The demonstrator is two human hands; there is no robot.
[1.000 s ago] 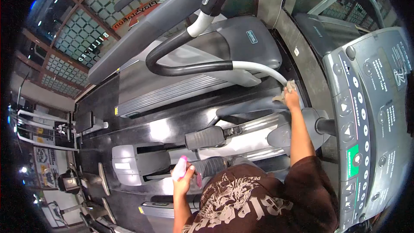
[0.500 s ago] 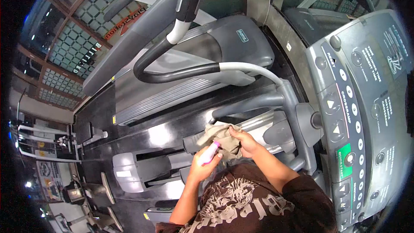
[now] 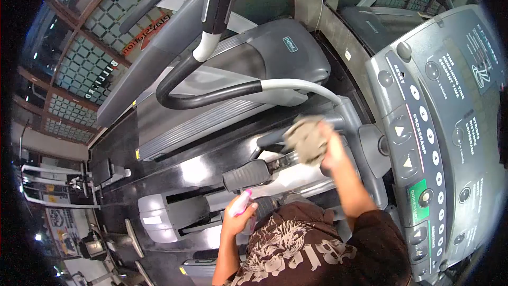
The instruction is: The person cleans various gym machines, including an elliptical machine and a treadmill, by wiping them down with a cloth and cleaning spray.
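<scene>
A spray bottle (image 3: 243, 203) with a white and pink head is in my left hand (image 3: 233, 221), held low in front of my shirt. The fingers wrap round its neck, and part of its clear body shows below them. My right hand (image 3: 333, 151) grips a crumpled beige cloth (image 3: 306, 139), both smeared by motion. Cloth and hand overlap the lower grey arm of the elliptical machine in this view. Just beyond them is the machine's handlebar (image 3: 211, 94), with black grips and light grey tubing.
The elliptical's console (image 3: 423, 143) with its buttons fills the right side. A foot pedal (image 3: 246, 175) lies below my hands. Behind the handlebar stands a treadmill (image 3: 286, 58). Weight equipment (image 3: 58, 180) and tiled windows (image 3: 79, 58) are at the left.
My right hand has moved up and to the right with the cloth, away from the spray bottle. My left hand has lowered slightly to the left, still holding the bottle.
</scene>
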